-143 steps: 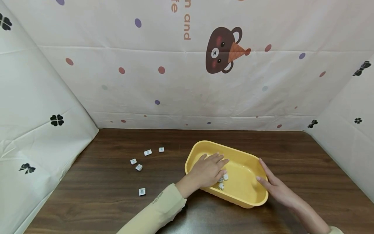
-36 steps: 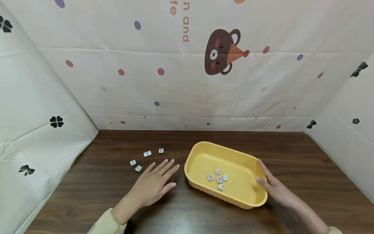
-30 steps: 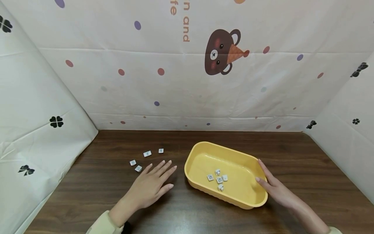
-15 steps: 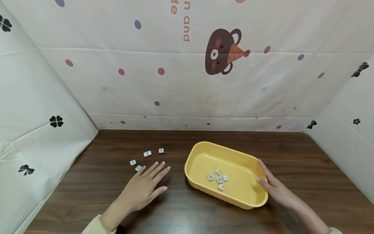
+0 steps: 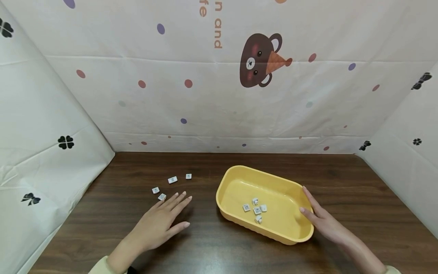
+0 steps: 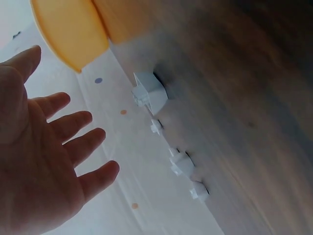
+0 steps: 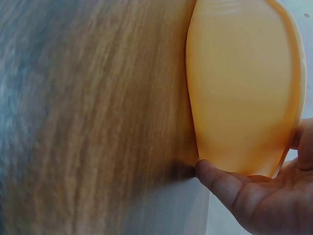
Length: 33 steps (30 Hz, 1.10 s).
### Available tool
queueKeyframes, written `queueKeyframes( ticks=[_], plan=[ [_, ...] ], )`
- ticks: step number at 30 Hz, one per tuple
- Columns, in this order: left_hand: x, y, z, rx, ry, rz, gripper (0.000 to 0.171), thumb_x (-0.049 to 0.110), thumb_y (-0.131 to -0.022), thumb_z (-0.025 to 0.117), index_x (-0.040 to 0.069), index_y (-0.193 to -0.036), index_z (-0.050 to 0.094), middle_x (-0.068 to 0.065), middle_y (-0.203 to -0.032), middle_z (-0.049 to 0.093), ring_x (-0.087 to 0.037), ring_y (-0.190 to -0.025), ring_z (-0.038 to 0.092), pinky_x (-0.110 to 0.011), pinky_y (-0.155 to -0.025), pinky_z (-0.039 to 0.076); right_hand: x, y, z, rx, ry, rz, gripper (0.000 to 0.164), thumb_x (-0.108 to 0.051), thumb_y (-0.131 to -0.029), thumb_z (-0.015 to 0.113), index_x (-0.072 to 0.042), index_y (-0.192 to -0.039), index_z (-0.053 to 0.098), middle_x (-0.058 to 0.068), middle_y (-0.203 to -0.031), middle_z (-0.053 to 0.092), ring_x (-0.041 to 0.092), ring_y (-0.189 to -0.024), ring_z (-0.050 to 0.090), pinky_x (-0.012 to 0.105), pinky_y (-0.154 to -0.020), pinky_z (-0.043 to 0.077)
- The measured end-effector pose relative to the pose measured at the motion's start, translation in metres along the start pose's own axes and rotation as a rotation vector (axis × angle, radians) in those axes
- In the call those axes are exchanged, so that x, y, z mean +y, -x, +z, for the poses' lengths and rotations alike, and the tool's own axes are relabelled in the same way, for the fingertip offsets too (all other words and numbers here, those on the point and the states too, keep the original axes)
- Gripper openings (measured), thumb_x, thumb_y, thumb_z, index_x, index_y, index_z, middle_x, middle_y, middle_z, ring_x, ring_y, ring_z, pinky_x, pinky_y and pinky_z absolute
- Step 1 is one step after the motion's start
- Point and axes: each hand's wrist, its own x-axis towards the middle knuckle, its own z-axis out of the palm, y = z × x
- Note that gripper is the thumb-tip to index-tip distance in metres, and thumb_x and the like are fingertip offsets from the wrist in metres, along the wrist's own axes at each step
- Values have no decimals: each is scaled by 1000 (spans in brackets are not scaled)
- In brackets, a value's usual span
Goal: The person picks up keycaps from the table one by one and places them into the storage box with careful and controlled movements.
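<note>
My left hand [image 5: 155, 224] hovers over the table with fingers spread, holding nothing. Small white blocks with grey print on top lie beyond its fingertips, the nearest a tilted block [image 5: 162, 197]. In the left wrist view, the palm and spread fingers show at left, and a closer white block [image 6: 150, 93] with a small raised part looks largest. My right hand [image 5: 325, 222] grips the right end of the yellow plastic tub [image 5: 273, 179], thumb at the rim. Several white blocks lie inside the tub, among them a printed block [image 5: 246, 207] and one tipped block [image 5: 258, 219].
Farther back on the table lie an oblong white block [image 5: 172, 180], a square one [image 5: 188, 176] and another [image 5: 155, 190] to the left. The brown wood table [image 5: 205, 251] ends at a white patterned cloth [image 5: 219, 99], which also stands along both sides.
My left hand has left the tub, where more blocks now show, and drifted left and nearer, fingers spread. A table block near the front is now hidden from the head view. Right hand and tub stay put.
</note>
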Motion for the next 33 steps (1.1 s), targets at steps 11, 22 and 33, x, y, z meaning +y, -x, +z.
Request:
queueKeyframes(
  ticks=[11, 22, 33],
  plan=[
    [-9, 10, -9, -18, 147, -26, 64, 45, -87, 56, 15, -141, 36, -8, -142, 38, -27, -127, 38, -51, -96, 36, -1, 0, -1, -3, 6, 0, 72, -25, -97, 44, -13, -147, -5, 23, -149, -9, 44, -132, -6, 65, -97, 4],
    [-26, 18, -14, -117, 497, -51, 62, 37, -87, 59, 14, -140, 37, 0, -140, 41, -24, -124, 41, -48, -95, 38, 0, 1, 0, -3, 8, 1, 71, -27, -97, 44, -15, -147, -5, 20, -150, -8, 40, -132, -4, 32, -108, 8],
    [-40, 21, -10, -199, 843, -79, 57, 24, -89, 59, 5, -138, 35, -19, -134, 42, -40, -118, 43, -43, -88, 45, -1, 0, -1, -3, 15, 11, 72, -27, -97, 44, -15, -147, -5, 22, -149, -7, 43, -132, -4, 61, -100, 6]
  ],
)
